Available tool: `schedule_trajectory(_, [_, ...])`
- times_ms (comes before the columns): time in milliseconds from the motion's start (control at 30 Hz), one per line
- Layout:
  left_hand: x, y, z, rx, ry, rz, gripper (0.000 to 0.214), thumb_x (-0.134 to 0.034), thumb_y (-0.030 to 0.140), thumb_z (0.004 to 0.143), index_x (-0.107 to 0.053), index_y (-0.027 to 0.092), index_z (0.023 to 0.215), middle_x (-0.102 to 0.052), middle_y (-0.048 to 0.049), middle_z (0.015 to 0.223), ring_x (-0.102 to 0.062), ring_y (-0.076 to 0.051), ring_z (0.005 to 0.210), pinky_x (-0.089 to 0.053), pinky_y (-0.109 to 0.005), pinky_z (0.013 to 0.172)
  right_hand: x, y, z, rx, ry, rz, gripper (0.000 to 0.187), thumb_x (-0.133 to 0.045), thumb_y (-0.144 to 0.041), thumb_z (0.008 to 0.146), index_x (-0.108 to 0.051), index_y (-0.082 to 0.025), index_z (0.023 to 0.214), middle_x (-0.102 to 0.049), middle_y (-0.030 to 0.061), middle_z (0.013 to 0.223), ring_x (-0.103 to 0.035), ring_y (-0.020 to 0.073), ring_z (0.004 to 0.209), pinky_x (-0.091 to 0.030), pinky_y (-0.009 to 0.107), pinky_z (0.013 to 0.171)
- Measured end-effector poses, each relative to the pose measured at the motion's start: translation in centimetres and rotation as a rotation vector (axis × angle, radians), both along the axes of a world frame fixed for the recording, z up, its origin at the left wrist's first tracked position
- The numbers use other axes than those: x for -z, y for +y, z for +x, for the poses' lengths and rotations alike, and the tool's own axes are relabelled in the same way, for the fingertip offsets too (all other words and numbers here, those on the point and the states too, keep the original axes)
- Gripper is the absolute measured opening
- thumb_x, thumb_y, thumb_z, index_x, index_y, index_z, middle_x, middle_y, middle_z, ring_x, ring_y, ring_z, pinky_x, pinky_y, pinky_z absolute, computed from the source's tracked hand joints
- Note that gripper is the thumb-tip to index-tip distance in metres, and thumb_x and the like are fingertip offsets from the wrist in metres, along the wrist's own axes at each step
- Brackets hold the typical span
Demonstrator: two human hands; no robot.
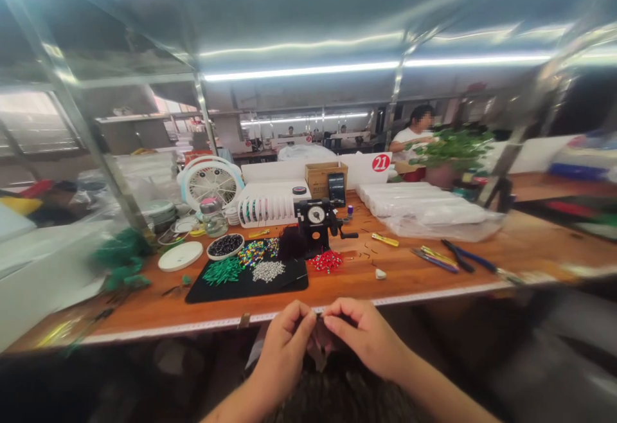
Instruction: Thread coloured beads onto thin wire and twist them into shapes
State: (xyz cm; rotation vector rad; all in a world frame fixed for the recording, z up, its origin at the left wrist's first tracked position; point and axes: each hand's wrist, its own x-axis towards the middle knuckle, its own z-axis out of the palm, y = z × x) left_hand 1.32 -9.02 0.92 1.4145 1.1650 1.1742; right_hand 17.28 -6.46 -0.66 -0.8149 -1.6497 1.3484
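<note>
My left hand point(284, 346) and my right hand point(364, 336) meet below the near edge of the wooden table point(424, 269), over my lap. Both are pinched, fingertips almost touching each other. Between them is something small and thin that I cannot make out. On the table ahead lies a black mat point(289, 279) with piles of green beads point(222, 271), silver beads point(268, 270), mixed coloured beads point(252, 252) and red beads point(326, 261). A black hand-crank machine with a dial point(317, 221) stands behind the mat.
A bowl of dark beads point(225, 245), a white round lid point(180, 256), a small fan point(211, 182), a jar point(213, 216) and pliers point(465, 258) sit on the table. Plastic-wrapped white trays point(429, 207), a cardboard box point(322, 177) and a "21" sign point(380, 162) stand at the back. Another person point(415, 132) sits far behind.
</note>
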Motion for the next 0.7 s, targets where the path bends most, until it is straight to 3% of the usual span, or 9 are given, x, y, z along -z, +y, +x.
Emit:
schedule_trajectory(233, [-0.21, -0.10, -0.03, -0.013, 0.106, 0.093, 0.030, -0.054, 0.034, 0.085, -0.051, 0.018, 0.060, -0.055, 0.0006, 0.055, -0.048, -0.012, 0.054, -0.035, -0.021, 0.053, -0.07, 0.04, -0.29, -0.010, 0.072, -0.064, 0.025, -0.061, -0.036, 0.079, -0.064, -0.013, 0.068, -0.064, 0.0024, 0.064, -0.058, 0.0135, 0.060, -0.046, 0.024, 0.058])
schedule_trajectory(533, [0.28, -0.02, -0.16, -0.042, 0.198, 0.146, 0.028, -0.053, 0.033, 0.084, -0.050, 0.018, 0.061, -0.055, 0.0009, 0.056, -0.048, -0.013, 0.055, -0.035, -0.021, 0.055, 0.38, 0.43, -0.09, 0.025, 0.025, -0.017, 0.023, -0.062, -0.031, 0.078, -0.070, -0.013, 0.066, -0.064, 0.0035, 0.061, -0.057, 0.0142, 0.057, -0.044, 0.024, 0.055])
schedule_trajectory(700, [0.25, -0.11, -0.09, -0.009, 0.089, 0.086, 0.028, -0.056, 0.037, 0.083, -0.052, 0.018, 0.062, -0.054, 0.0011, 0.055, -0.047, -0.011, 0.051, -0.035, -0.021, 0.051, 0.10, 0.24, -0.01, 0.005, 0.023, 0.017, 0.025, -0.059, -0.033, 0.081, -0.070, -0.013, 0.070, -0.065, 0.0039, 0.065, -0.059, 0.0152, 0.060, -0.046, 0.025, 0.058])
